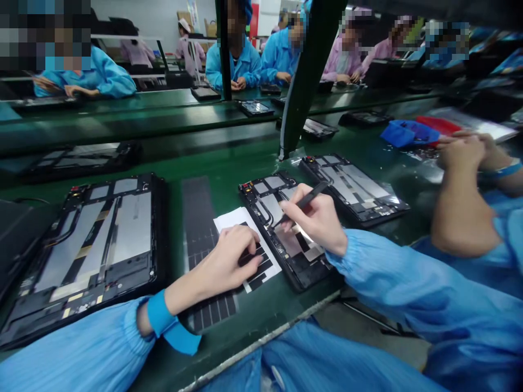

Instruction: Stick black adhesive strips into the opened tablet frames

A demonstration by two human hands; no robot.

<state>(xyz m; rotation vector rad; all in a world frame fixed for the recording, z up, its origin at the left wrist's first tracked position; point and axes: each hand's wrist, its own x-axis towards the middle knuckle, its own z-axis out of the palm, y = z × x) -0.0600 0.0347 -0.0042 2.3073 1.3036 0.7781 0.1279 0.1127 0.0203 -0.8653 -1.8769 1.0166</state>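
When following the right hand (316, 215) in the head view, note a black pointed tool (312, 197), apparently tweezers, pinched between thumb and fingers, with tip angled down at the left inner edge of an opened tablet (292, 242). Locate this tablet flat on the green bench (253, 152), directly under the right hand, internals upward. Cannot tell whether tip and component actually touch.

At the left hand (235, 256), observe loosely curled fingers, with thumb and forefinger slightly apart and nothing visibly pinched. Find beneath them a white sheet (229, 218) bearing black strips (267, 257), just beside the tablet; farther left, see a long dark-grey sheet (198, 209) marked off in rectangles.

Judge progress as partway. Count as done: housing laid bare, with silver panels (269, 207) and a flat cable (303, 241) seated inside. Count as probably left: whatever detail occupies the tool's tip, several strips not yet lifted from the sheet, an inner face not yet covered. Compare a left-hand tablet (96, 239) and a right-hand tablet (359, 188), similarly exposed; cannot tell whether finished or waiting. At far right, distinguish a co-worker's clasped hands (466, 152), well apart.
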